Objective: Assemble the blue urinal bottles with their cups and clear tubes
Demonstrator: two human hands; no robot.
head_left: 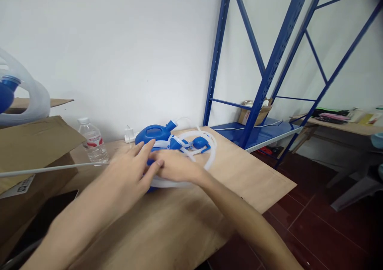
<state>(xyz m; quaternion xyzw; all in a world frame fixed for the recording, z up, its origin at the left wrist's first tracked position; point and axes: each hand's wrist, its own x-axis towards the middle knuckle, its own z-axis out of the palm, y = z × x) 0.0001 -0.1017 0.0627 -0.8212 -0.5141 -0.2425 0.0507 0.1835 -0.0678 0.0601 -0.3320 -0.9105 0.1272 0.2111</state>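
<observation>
Blue plastic bottles with handles, one at the back (154,133), lie on the wooden table (239,174) with clear tubing (213,150) coiled beside them. A blue bulb (200,142) sits inside the coil. My left hand (131,168) reaches over the near bottle with its fingers apart. My right hand (176,166) bends over the same bottle and tubing, touching or nearly touching my left fingertips. Its fingers are mostly hidden, so its grip cannot be made out.
A water bottle (94,142) and white plug (129,135) stand near the wall. An open cardboard box (38,142) is at left, with more tubing (38,98) above it. Blue metal shelving (266,74) rises at the right, beyond the table edge.
</observation>
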